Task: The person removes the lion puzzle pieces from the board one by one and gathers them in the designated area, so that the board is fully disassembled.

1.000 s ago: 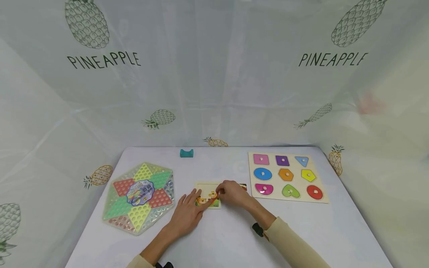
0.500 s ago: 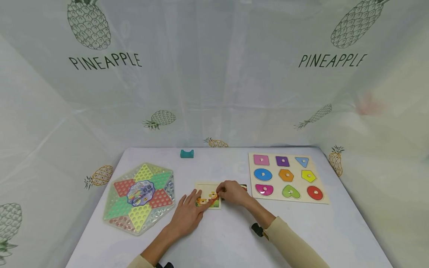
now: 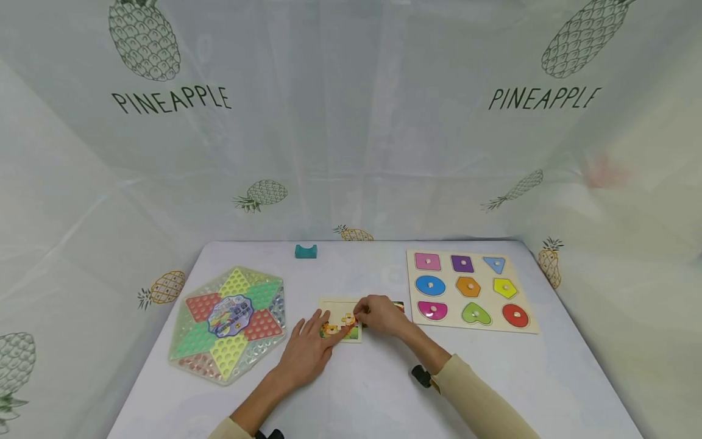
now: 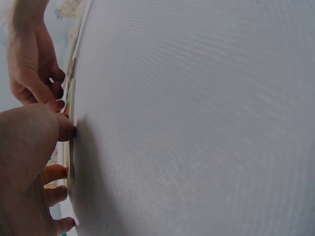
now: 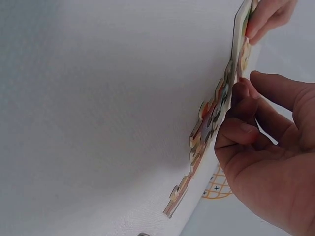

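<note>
A small wooden jigsaw tray (image 3: 331,303) lies at the table's middle, animal pictures on the pieces along its lower part. My left hand (image 3: 308,352) is spread across its left side, thumb pressing toward the pieces and the other fingers at its edge. From the right, my right hand (image 3: 382,316) pinches a puzzle piece (image 5: 244,58) at the tray's right side, mostly hidden by the fingers. In the right wrist view, loose puzzle pieces (image 5: 209,118) lie beside the tray; a dark-edged bit of them shows behind the right hand in the head view.
A hexagonal marble board game (image 3: 227,353) with a coloured star lies to the left. To the right is a wooden shape board (image 3: 445,272) with knobbed pieces. A small teal block (image 3: 306,252) stands near the back edge. Pineapple-print sheeting (image 3: 351,134) surrounds the table.
Both hands stay at the tray in nearly the same pose, with only tiny shifts of the right fingers. Nothing else has moved.
</note>
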{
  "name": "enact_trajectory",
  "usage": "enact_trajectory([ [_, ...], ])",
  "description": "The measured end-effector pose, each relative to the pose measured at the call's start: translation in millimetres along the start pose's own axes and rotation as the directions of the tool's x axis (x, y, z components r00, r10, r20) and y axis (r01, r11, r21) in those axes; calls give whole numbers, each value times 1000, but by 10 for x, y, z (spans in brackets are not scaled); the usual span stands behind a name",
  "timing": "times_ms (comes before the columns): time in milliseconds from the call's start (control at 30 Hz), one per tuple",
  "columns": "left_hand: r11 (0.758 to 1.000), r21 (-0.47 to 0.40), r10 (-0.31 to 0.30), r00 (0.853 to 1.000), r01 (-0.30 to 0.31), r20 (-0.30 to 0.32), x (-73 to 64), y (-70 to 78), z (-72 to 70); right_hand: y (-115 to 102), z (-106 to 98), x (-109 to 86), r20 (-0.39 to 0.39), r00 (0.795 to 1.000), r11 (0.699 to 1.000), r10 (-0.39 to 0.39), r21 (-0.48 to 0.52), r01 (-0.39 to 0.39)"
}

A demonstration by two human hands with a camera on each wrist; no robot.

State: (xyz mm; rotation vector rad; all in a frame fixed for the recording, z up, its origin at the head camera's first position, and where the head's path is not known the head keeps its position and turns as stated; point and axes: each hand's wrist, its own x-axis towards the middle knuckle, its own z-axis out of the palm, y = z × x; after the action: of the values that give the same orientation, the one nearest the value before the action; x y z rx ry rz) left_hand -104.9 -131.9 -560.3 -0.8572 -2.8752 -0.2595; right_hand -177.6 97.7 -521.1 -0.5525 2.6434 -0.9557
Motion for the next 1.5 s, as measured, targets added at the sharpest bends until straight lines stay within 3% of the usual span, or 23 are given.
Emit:
enact_trajectory([
  [300,1000,-1,-3,1000,3,-4,6,-2,4,-7,-36,1,-10,1000,1000,-8,22,8],
  [633,1000,-14,-18,1000,18,15,-2,4,15,13,17,10,-22,999,997,34,68,-33],
  [1167,999,35,17,999,-15,-39,-9,13,16,64,-2,5,26,1000,994,1,110,-4],
  [1500,1000,25,17,998,-16,-53,-6,0,43,179,-284,-82,17,1000,982,0,191,-3],
])
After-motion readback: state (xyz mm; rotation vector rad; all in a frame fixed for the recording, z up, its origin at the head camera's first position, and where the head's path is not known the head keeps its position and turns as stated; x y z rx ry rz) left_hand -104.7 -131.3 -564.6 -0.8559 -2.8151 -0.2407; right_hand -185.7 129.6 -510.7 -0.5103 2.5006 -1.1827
